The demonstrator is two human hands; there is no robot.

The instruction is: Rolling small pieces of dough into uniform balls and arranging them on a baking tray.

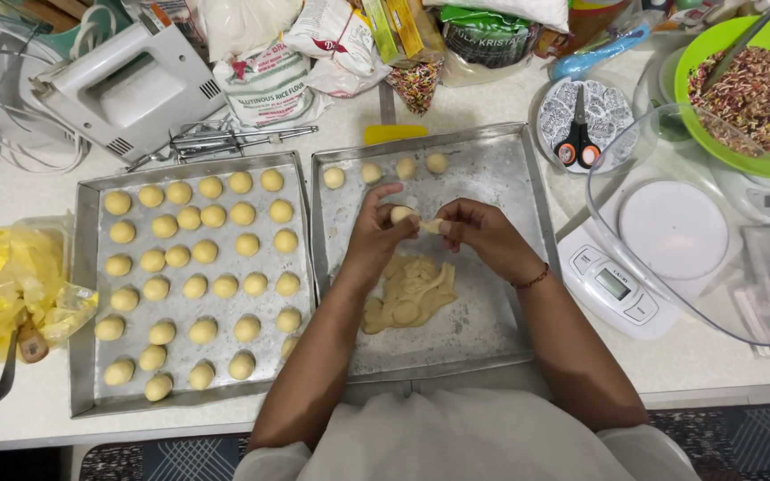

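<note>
Pale yellow dough is what both hands work on, above the square grey metal tray (492, 169) that lies at the middle of the desk (37, 191). The left hand (376, 233) curls its fingers (383, 200) closed around a small round ball of pale dough (401, 214), which shows between thumb and forefinger. The right hand (483, 233) has its fingers bent inward too, and its fingertips pinch a small stub of the same dough (431, 226) just beside the ball; whether stub and ball are joined I cannot tell. Both forearms come up from six o'clock, converging over the tray, wrists slightly raised and knuckles turned toward twelve o'clock. A thin red cord bracelet (535, 280) circles the right wrist.

Directly below the hands, toward six o'clock, a flattened lump of soft yellow dough (410, 294) lies on the tray floor. At the tray's eleven o'clock corner, four small finished dough balls (385, 169) sit in a short row. At nine o'clock of the hands, a second grey metal tray (86, 294) is filled with rows of similar yellow balls (200, 281). At three o'clock stands a white kitchen scale (617, 289), with a clear plastic bowl (715, 303) tilted over it.
</note>
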